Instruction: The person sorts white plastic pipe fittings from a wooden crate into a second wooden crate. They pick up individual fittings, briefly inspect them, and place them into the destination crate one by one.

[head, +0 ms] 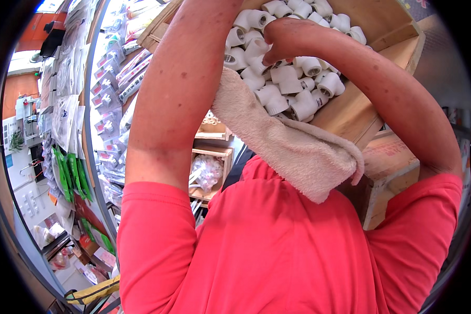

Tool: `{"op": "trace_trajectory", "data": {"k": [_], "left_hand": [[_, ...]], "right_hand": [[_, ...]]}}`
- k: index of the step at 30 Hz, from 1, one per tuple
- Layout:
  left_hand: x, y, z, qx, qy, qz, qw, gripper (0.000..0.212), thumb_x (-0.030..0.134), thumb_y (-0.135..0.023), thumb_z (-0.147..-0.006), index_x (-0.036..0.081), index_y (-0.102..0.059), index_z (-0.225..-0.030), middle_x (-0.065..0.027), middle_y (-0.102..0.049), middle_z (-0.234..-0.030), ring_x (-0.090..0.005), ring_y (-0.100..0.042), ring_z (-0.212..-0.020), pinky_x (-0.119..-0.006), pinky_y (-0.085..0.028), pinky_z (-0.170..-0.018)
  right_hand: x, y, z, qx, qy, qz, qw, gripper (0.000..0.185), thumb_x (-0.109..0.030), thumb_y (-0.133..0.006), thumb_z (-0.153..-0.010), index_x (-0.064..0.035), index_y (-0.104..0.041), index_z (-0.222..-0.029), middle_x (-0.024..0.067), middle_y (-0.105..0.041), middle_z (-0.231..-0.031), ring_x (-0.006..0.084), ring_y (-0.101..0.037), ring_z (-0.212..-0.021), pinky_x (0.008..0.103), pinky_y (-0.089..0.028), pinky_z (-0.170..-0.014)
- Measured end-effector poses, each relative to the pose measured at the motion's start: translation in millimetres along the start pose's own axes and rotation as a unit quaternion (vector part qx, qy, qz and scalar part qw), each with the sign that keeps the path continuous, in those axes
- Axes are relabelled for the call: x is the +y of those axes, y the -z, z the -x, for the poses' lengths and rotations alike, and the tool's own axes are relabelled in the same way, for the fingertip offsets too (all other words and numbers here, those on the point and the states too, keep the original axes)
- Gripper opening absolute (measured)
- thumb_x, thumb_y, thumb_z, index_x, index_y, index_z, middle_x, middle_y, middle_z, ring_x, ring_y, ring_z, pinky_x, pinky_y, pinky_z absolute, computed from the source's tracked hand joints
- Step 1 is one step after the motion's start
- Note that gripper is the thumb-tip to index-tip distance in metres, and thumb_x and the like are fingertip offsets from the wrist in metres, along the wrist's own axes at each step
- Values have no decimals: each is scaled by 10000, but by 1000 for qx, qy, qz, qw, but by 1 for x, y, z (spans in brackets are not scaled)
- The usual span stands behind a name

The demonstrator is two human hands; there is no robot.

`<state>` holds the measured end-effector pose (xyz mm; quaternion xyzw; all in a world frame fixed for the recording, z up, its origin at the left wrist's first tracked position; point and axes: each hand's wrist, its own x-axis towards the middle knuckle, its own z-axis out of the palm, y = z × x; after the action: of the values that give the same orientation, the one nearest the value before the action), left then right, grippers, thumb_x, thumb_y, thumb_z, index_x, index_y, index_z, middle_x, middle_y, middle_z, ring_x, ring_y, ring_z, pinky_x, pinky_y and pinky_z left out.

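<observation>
My right hand [282,38] reaches down among white plastic pipe elbow fittings [288,78], several of them with metal-lined threaded mouths. Its fingertips touch the fittings, but whether they grip one is hidden. The fittings are heaped in a wooden box [349,104] in front of me. Past the top edge of the picture, my left hand is out of view; its forearm passes along the left side of the box. A beige cloth towel [286,145] hangs over the near edge of the box, against my red shirt.
Bagged goods [110,102] hang in rows on a display at the left, with green packets [68,172] further out. Below the towel stands a wooden crate [392,188] at the right. A shelf compartment [225,167] holds a clear plastic bag of parts [208,170].
</observation>
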<state>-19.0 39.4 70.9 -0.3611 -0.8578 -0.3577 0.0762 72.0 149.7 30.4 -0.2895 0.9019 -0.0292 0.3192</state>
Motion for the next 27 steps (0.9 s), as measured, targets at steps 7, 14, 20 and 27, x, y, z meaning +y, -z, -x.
{"op": "trace_trajectory", "data": {"k": [7,14,20,27], "left_hand": [[-5,-4,0,-11,20,6,1000,247,198,-696,-913,-1,-725,-1055,-148,-732,-996,-244,-682,-977,-374,-536,-899],[4,-4,0,-19,41,-15,999,270,223,-708,-918,3,-719,-1074,-151,-729,-1044,-263,-681,-1009,-382,-531,-936],[3,-6,4,-8,55,-24,998,275,228,-709,-919,2,-713,-1076,-159,-716,-1041,-270,-668,-1028,-390,-525,-942],[-5,-10,1,-25,34,-5,999,270,226,-710,-914,-4,-707,-1054,-163,-713,-1028,-276,-669,-1016,-396,-522,-927]], "right_hand": [[-9,-11,8,113,87,116,983,661,-361,-862,-758,-126,-624,-1328,77,-710,-1190,263,-684,-1127,424,-548,-941],[-8,-20,7,168,201,238,935,606,-245,-899,-739,-128,-648,-1278,48,-658,-1193,237,-697,-1079,381,-569,-942],[-13,-11,3,75,127,177,973,593,-148,-884,-717,-118,-648,-1260,81,-613,-1283,259,-660,-1164,407,-558,-965],[2,-17,-10,101,162,26,981,576,-81,-842,-731,-102,-624,-1264,97,-609,-1292,296,-615,-1225,409,-516,-1032]]}}
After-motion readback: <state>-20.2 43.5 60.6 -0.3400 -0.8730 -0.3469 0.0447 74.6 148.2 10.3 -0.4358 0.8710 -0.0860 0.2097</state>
